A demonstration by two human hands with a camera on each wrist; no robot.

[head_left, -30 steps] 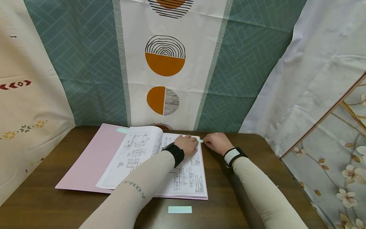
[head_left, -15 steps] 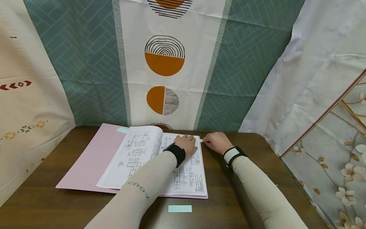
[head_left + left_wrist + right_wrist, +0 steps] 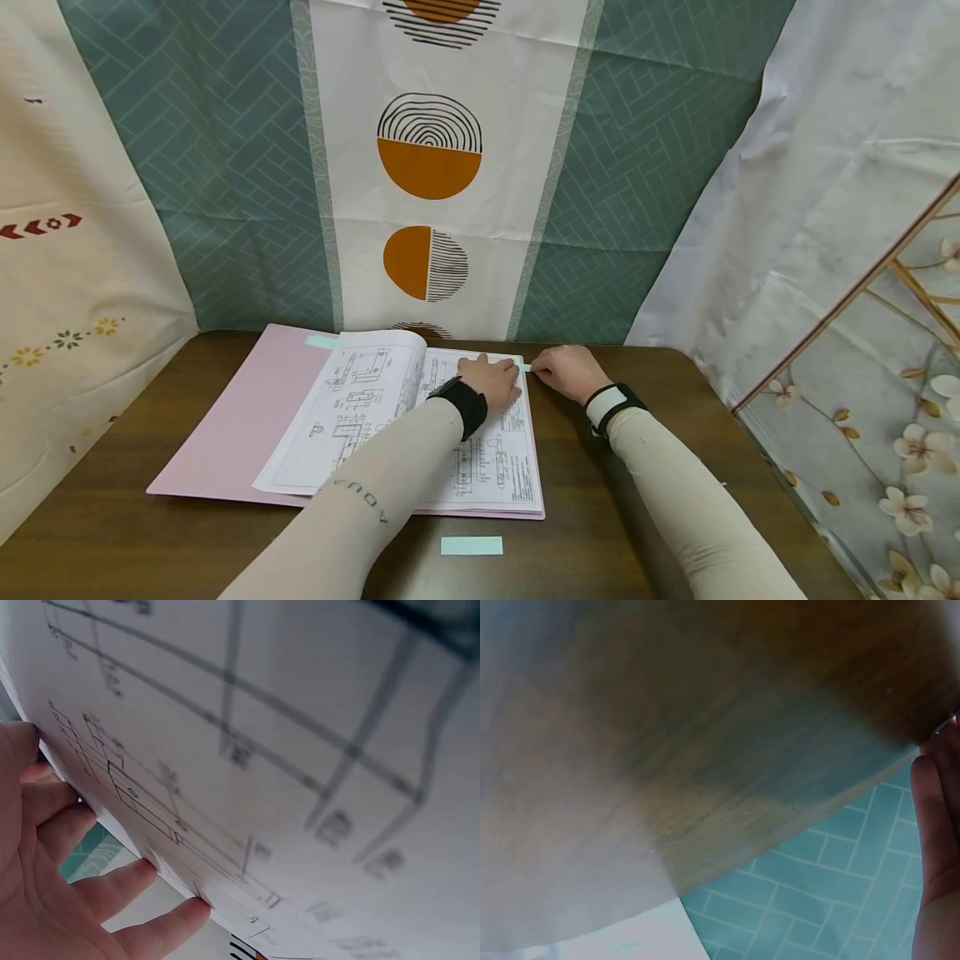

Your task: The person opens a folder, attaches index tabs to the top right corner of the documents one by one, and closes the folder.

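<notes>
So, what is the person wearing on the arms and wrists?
Both arms are covered in long, snug beige sleeves. The left sleeve carries dark printed letters near the forearm. At the left hand there is a black wrist band. At the right hand the wrist band is black with a white panel. The hands are bare, with no gloves.
</notes>
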